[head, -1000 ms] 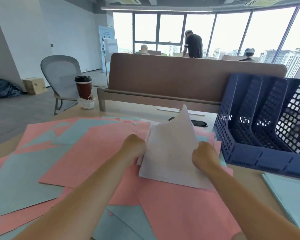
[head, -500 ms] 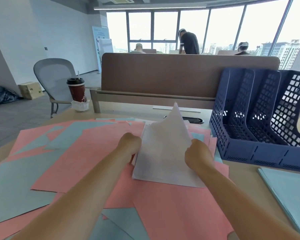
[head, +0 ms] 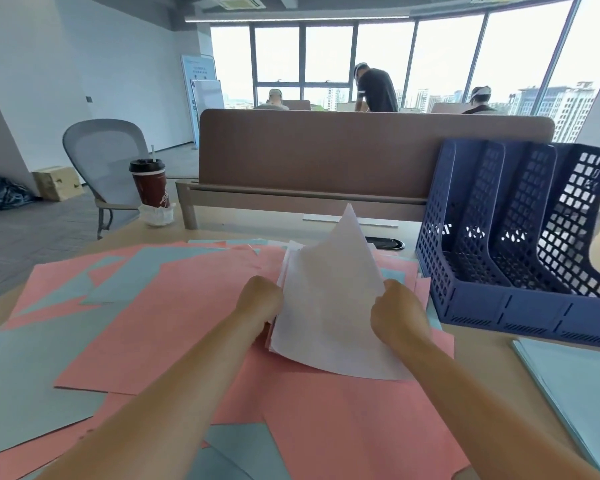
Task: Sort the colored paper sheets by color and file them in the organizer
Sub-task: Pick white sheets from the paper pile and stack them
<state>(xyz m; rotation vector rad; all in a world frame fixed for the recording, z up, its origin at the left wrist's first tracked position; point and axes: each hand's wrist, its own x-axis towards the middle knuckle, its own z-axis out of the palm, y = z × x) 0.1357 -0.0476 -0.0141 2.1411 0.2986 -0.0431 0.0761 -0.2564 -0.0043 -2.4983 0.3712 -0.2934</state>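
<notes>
A stack of white paper sheets (head: pixel 329 299) stands tilted on its lower edge in the middle of the desk, one corner pointing up. My left hand (head: pixel 260 303) grips its left edge and my right hand (head: pixel 395 313) grips its right edge. Pink sheets (head: pixel 194 327) and pale blue-grey sheets (head: pixel 25 382) lie scattered and overlapping across the desk beneath. The dark blue mesh organizer (head: pixel 520 310) with three empty slots stands at the right, close to my right hand.
A neat pile of light blue sheets (head: pixel 575 393) lies at the right front. A coffee cup with a straw (head: pixel 151 185) stands at the desk's far left. A brown partition (head: pixel 361 150) closes the back edge. A grey chair and several people are beyond.
The view has shifted slightly; both hands keep holding the white stack, which stays upright in about the same place.
</notes>
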